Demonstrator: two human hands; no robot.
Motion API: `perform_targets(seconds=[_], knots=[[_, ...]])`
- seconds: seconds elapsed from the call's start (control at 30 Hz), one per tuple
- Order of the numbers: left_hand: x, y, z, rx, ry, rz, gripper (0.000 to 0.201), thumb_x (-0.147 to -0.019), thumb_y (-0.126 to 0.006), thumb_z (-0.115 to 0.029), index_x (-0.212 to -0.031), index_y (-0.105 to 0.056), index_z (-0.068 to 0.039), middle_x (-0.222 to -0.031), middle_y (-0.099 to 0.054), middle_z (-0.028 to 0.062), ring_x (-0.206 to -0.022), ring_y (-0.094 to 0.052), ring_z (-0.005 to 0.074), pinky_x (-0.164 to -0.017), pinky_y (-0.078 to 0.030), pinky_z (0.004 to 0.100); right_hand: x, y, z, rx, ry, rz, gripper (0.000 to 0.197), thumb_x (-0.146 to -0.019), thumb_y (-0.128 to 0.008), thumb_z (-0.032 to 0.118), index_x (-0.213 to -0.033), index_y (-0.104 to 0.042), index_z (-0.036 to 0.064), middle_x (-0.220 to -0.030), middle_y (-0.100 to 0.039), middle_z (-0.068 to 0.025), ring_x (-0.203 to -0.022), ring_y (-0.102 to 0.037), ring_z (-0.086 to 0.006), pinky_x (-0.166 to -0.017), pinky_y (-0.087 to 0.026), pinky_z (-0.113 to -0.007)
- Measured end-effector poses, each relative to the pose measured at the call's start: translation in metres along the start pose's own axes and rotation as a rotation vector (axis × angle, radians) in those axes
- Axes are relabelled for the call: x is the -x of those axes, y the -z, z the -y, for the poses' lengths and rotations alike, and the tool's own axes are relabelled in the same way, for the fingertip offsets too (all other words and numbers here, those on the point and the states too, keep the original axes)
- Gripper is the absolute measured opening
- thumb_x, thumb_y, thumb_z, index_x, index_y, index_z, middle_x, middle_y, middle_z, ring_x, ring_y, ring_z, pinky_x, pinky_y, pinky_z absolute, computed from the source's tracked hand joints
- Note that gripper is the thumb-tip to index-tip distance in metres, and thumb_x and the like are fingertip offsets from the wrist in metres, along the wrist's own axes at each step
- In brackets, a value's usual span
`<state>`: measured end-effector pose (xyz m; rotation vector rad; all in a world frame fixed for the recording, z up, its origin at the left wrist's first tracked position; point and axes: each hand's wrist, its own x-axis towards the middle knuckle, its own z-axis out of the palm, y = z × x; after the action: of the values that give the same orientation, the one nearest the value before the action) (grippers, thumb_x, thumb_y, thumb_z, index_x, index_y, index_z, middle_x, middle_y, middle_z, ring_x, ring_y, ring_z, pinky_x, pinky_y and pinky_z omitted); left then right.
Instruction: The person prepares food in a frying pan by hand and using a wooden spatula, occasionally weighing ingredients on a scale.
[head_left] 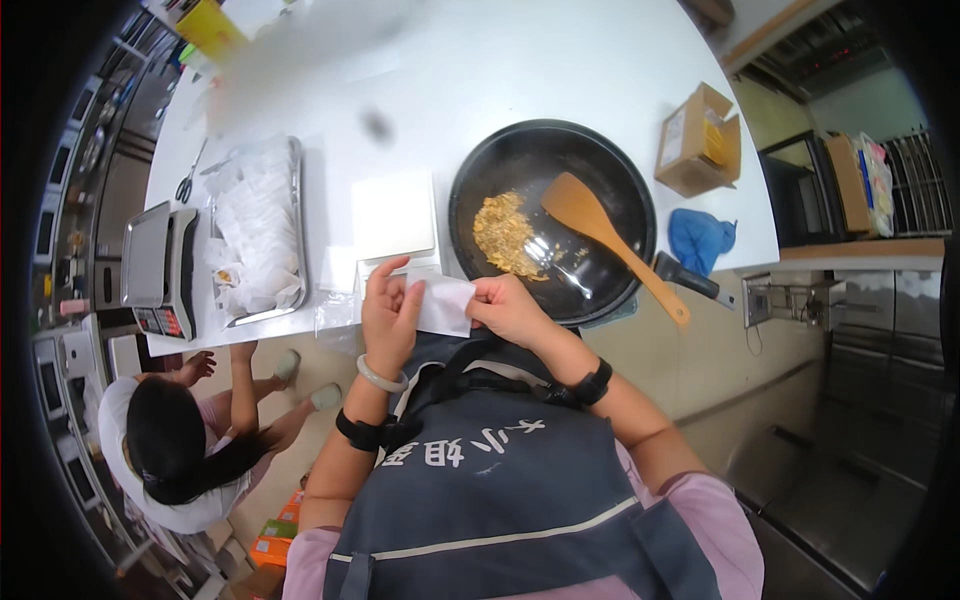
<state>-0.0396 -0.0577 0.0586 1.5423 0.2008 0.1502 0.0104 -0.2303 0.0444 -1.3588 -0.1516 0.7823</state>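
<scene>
A small white paper-like pouch [443, 306] is held up over the table's near edge, between my two hands. My left hand [390, 315] has its thumb against the pouch's left side, with the other fingers bent upward. The right hand [514, 313] pinches the pouch's upper right corner between thumb and fingers. Just beyond, a black wok [610, 170] holds a heap of chopped yellow-brown dry bits [505, 233]. A wooden spatula [597, 222] lies in the wok, its handle over the rim. Beyond my left hand lies a flat white square stack [393, 213].
A metal tray [300, 190] of filled white pouches stands left, beside a digital scale [170, 262] and scissors [186, 186]. To the right are an open cardboard box [690, 150] and blue cloth [702, 238]. The wok's handle [690, 278] overhangs the edge. Another person [165, 450] sits at left.
</scene>
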Motion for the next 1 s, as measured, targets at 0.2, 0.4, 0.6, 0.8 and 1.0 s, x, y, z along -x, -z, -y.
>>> perform_targets(seconds=[0.2, 0.4, 0.6, 0.8, 1.0], knots=[[-0.004, -0.001, 0.014, 0.009, 0.007, -0.068, 0.019, -0.094, -0.048, -0.009, -0.110, -0.050, 0.000, -0.078, -0.055, -0.0003, -0.062, -0.044, 0.0016, -0.056, -0.035, 0.0159, 0.003, 0.000, -0.008, -0.012, -0.106, 0.180, 0.012, -0.083, -0.059, 0.006, -0.090, -0.067, -0.0012, -0.076, -0.064, -0.0016, -0.063, -0.055, -0.0058, -0.060, -0.045, -0.019], [-0.009, -0.007, 0.017, -0.044, -0.021, -0.163, 0.017, -0.095, -0.047, -0.013, -0.104, -0.055, -0.002, -0.074, -0.053, -0.0025, -0.061, -0.045, 0.0017, -0.053, -0.034, 0.0181, 0.005, -0.008, -0.008, -0.006, -0.112, 0.193, 0.014, -0.078, -0.057, 0.004, -0.086, -0.067, -0.0009, -0.068, -0.062, -0.0010, -0.057, -0.054, -0.0068, -0.055, -0.044, -0.019], [-0.008, 0.000, -0.015, -0.662, -0.312, -0.072, 0.027, -0.082, -0.062, -0.015, -0.107, -0.059, -0.006, -0.088, -0.057, 0.0061, -0.079, -0.052, 0.0162, -0.069, -0.040, 0.0292, 0.004, -0.001, -0.006, 0.010, -0.166, 0.087, 0.010, -0.080, -0.061, 0.005, -0.086, -0.068, 0.0009, -0.072, -0.063, -0.0001, -0.062, -0.054, -0.0048, -0.058, -0.044, -0.021], [-0.007, 0.005, -0.021, -0.626, -0.508, 0.498, 0.050, -0.061, -0.078, -0.019, -0.109, -0.064, -0.013, -0.107, -0.057, 0.0064, -0.109, -0.049, 0.0323, -0.094, -0.037, 0.0422, 0.008, 0.000, -0.002, 0.111, 0.013, 0.094, 0.014, -0.078, -0.062, 0.005, -0.090, -0.068, 0.0015, -0.075, -0.063, 0.0015, -0.067, -0.053, -0.0034, -0.059, -0.044, -0.020], [-0.003, 0.003, -0.007, -0.508, -0.476, 0.449, 0.033, -0.062, -0.075, -0.010, -0.095, -0.070, -0.013, -0.099, -0.058, 0.0068, -0.104, -0.053, 0.0308, -0.092, -0.039, 0.0395, 0.010, 0.008, -0.003, 0.175, -0.037, 0.194, 0.019, -0.079, -0.054, 0.000, -0.094, -0.066, -0.0003, -0.079, -0.065, -0.0011, -0.071, -0.056, -0.0047, -0.063, -0.045, -0.020]])
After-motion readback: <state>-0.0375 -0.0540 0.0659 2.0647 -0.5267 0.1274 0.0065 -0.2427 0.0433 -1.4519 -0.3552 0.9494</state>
